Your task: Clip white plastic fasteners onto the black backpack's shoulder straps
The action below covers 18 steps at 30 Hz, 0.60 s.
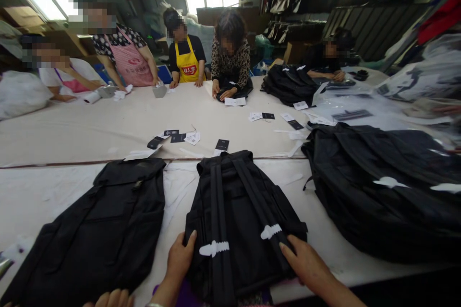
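Observation:
A black backpack (245, 211) lies in front of me with its two shoulder straps facing up. White paper bands (214, 248) are wrapped around the straps. My left hand (180, 255) grips the backpack's left side, thumb on top and fingers hidden beneath the edge. On the opposite side, my right hand (305, 261) holds the lower right edge, its thumb lying on the fabric. Just beyond the top of this backpack is a black tag (222, 145).
Another black backpack (104, 225) lies at left, with a co-worker's hand (111, 299) at its bottom. Stacked backpacks (374, 192) stand at right. Loose tags (178, 137) and papers are scattered across the table (90, 129). Several people are along the far side.

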Available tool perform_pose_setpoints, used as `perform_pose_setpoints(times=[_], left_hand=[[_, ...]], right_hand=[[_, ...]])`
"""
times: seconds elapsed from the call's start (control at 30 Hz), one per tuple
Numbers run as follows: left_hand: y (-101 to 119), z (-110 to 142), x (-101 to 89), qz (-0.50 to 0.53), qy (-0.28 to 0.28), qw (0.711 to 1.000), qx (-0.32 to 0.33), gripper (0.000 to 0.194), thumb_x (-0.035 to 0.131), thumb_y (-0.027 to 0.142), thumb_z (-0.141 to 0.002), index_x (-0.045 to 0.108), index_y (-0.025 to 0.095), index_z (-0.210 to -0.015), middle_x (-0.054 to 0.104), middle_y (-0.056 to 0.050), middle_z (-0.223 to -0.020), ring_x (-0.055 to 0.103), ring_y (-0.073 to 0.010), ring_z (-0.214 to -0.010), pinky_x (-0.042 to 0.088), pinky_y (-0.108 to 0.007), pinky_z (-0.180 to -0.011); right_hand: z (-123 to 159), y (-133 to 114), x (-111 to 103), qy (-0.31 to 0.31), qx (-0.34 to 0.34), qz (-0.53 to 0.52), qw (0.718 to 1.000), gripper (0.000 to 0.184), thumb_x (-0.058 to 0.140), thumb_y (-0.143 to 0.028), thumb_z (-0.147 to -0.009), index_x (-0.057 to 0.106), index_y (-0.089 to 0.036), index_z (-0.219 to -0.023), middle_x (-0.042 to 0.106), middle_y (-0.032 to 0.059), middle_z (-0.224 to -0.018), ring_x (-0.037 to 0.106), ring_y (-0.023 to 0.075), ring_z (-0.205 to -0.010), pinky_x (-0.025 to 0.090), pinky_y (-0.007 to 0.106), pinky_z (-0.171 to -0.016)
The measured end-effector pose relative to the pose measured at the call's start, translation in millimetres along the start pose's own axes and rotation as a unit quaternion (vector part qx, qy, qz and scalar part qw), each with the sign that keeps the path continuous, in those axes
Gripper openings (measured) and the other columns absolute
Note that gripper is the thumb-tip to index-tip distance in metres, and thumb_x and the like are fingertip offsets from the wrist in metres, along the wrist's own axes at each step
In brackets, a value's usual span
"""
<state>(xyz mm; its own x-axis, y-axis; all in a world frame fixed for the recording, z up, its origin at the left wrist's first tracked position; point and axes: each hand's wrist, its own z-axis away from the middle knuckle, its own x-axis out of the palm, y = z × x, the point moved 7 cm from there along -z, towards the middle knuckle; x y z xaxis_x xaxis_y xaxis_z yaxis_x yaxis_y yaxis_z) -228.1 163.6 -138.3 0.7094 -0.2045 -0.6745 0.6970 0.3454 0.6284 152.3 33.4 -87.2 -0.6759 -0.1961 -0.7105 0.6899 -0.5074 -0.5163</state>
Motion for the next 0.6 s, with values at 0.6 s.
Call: perform_pose_setpoints(times=[0.6], left_hand=[[-8,-34,8.5,0.248,-0.087,0.962,-0.072,0.058,0.065,0.069,-0.062,0.072,0.015,-0.081,0.075,-0.014,-0.084,0.071,-0.0352,-0.090,0.059,-0.041,-0.079]], right_hand=[[-115,37,-56,0.128,0.043,-0.045,0.990,0.063,0.043,-0.060,-0.083,0.064,-0.006,-0.106,0.068,0.0225,-0.103,0.064,0.0348,-0.103,0.049,0.042,-0.092]])
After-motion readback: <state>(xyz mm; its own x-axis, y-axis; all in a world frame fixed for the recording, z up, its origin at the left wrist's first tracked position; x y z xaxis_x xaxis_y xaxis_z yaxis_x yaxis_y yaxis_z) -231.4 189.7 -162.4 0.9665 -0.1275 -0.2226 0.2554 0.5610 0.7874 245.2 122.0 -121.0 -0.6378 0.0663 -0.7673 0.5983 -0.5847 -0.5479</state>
